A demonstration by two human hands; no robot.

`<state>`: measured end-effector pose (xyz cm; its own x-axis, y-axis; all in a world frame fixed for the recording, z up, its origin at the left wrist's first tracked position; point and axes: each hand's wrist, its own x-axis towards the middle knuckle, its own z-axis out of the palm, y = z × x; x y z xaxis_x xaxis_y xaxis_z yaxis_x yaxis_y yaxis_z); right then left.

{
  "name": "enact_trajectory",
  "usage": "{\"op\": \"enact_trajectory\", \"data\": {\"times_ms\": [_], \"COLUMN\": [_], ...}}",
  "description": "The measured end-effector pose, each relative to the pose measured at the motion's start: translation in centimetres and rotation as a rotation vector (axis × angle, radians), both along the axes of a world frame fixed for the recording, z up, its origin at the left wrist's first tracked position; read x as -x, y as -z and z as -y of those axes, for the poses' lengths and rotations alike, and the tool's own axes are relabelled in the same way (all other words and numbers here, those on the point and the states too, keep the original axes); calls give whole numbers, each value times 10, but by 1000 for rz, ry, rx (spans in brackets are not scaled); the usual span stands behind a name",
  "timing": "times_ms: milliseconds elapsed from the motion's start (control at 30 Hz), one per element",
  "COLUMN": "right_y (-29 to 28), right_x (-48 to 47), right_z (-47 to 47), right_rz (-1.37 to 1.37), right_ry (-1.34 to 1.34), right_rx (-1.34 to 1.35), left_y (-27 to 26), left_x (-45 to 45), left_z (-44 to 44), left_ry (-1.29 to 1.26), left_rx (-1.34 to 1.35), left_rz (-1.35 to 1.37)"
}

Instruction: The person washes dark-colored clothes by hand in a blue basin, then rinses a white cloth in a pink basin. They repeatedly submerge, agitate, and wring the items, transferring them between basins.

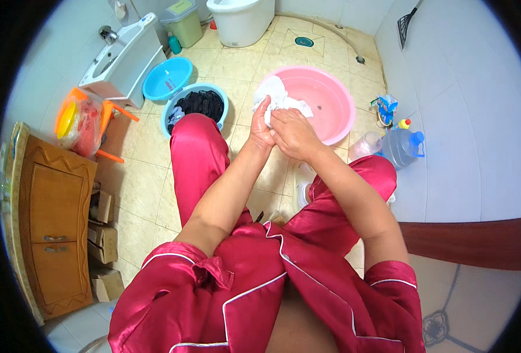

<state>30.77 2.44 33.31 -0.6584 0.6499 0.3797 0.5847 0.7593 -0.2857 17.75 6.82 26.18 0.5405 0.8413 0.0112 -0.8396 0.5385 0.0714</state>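
Observation:
A wet white cloth [273, 93] is bunched between my two hands at the near left rim of a pink plastic basin [331, 101], part of it hanging over the basin. My left hand [261, 123] is under and beside the cloth, palm turned up, thumb raised. My right hand [295, 132] closes over the cloth from the right, its fingers against my left palm. Some water stands in the basin, with a small dark spot in it. To the left, a light blue basin [225, 95] holds dark and grey clothes [202, 105].
A blue basin [168, 78] tilts against the light blue one. Right of the pink basin stand a plastic jug [399, 148] and a clear container [365, 145]. An orange stool [106, 117] with bags is at left. A toilet [241, 24] and floor drain [304, 42] lie ahead.

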Motion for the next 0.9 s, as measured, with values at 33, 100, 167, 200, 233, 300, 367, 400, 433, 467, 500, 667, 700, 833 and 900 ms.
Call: {"op": "enact_trajectory", "data": {"times_ms": [33, 100, 167, 200, 233, 300, 367, 400, 433, 467, 500, 667, 700, 833, 900], "right_y": [1, 14, 38, 55, 65, 69, 62, 60, 61, 63, 63, 98, 98, 116, 131], "right_x": [6, 9, 12, 13, 17, 32, 45, 44, 46, 50, 54, 47, 35, 13, 35], "right_z": [8, 26, 31, 31, 33, 25, 20, 14, 10, 6, 5, -5, -24, -30, 12], "right_rz": [10, -246, -583, -782, -987, -1355, -1641, -1744, -1724, -1703, -1684, -340, -510, -740, -563], "right_ry": [9, 16, 152, 294, 434, 450, 480, 333, 327, 321, 316, 571, 563, 503, 428], "right_rx": [47, 129, 183, 191, 201, 401, 684, 922, 881, 840, 806, 150, 292, 739, 482], "left_y": [5, 11, -1, -10, -19, -19, -12, -9, -4, 5, 20, 70, 78, 90, 79], "left_x": [7, 11, 7, 10, 18, 25, 25, 20, 14, 5, 0, -21, -33, -31, -12], "left_z": [4, 16, 28, 29, 31, 31, 28, 28, 26, 24, 21, 17, 13, 19, 20], "left_ry": [47, 6, -181, -156, -136, -101, -70, -80, -88, -95, -103, -289, -289, -229, -191], "left_rx": [37, 68, 59, 73, 89, 117, 141, 164, 200, 237, 278, 279, 203, 206, 408], "left_rz": [-3, -21, -71, -36, -10, 21, 32, -4, -48, -90, -137, -309, -336, -337, -285]}}
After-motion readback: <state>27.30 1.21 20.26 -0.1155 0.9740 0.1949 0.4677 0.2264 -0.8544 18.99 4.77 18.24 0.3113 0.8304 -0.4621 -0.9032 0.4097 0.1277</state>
